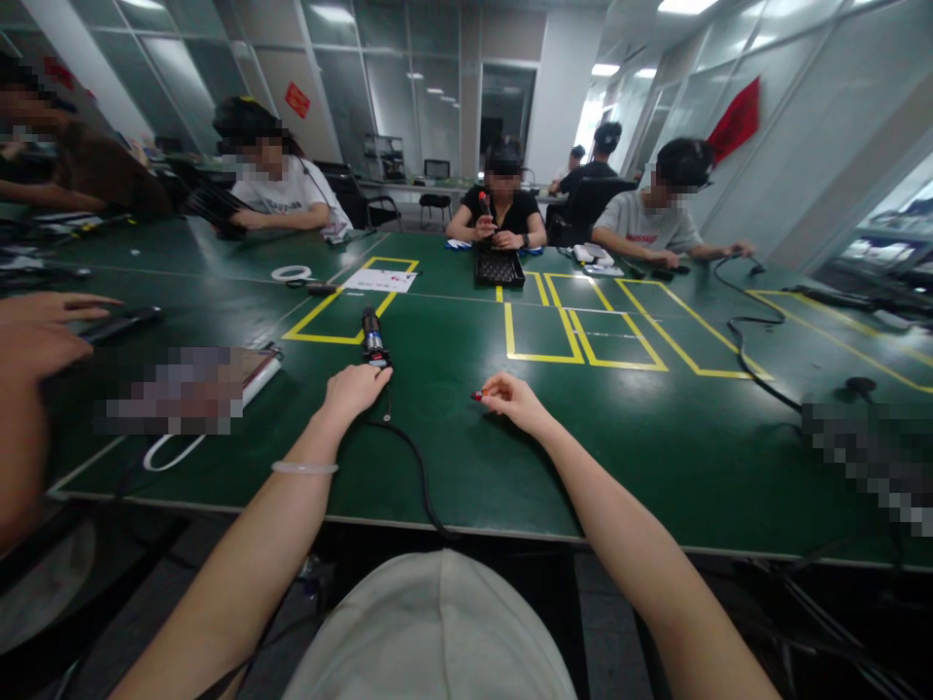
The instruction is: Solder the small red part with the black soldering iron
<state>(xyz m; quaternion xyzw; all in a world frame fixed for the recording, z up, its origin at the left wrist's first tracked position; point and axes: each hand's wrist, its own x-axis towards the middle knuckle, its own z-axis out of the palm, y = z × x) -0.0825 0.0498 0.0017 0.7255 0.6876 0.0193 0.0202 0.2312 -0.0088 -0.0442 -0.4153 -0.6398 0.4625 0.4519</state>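
One small red piece (476,396) was pinched in the right hand (514,402) over the worktop (481,476), not yet set down and apart from the black cylindrical device (372,333). The left hand (355,391) touched that device's near end; whether it gripped could not be told. The two hands were well apart. Beyond lay a white sheet (380,280) and yellow tape outlines (545,360), then a black tray (500,285) before a co-worker (526,212).
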